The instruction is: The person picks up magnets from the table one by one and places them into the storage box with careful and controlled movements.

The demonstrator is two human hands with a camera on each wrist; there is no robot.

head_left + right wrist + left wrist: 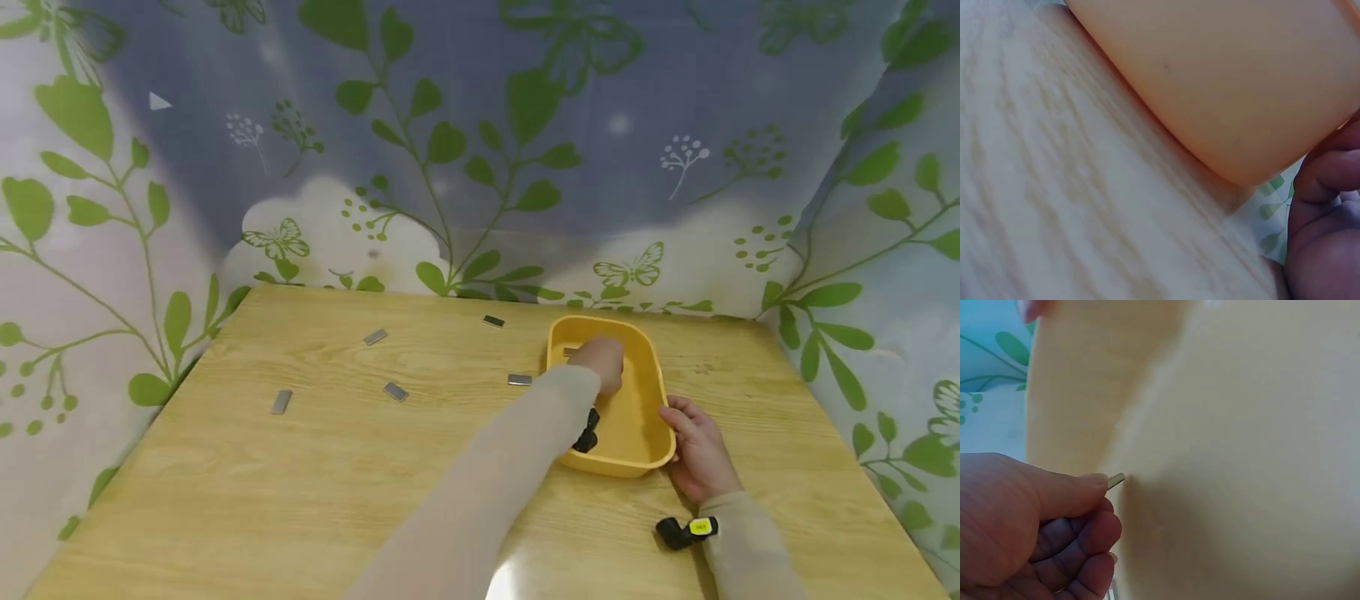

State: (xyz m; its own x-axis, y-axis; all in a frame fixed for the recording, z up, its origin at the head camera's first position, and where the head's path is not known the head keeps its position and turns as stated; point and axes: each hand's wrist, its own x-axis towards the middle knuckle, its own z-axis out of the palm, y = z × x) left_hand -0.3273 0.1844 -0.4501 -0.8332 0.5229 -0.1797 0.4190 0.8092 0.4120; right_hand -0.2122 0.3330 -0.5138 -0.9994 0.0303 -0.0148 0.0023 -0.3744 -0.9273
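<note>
The left grip (pixel 600 365) was narrow, thumb and forefinger pinching a small grey piece (pixel 1116 481) over the inside of the yellow bin (pixel 633 408), one end jutting past the fingertips. Held that way, the piece probably had its free end ready for placing; whether it touched the bin I could not tell. A grey sliver (pixel 570 352) beside the knuckles may have been that piece or another. The right grip (pixel 699 446) held the bin's near right corner, thumb at the rim and fingers outside, likely to stop it sliding. Just beyond the left wall lay a slim bar (pixel 519 380), near enough to the left forearm (pixel 517 458) that a low sweep could have nudged it. Farther out on the wooden surface (pixel 225 500) lay a darker bar (pixel 493 321) near the far edge and three bars well to the left, spaced apart so each seemed easy to pick singly. Patterned cloth (pixel 480 167) rose behind that edge, leaving little room past the bin's far rim; the left and near sides offered far more.
</note>
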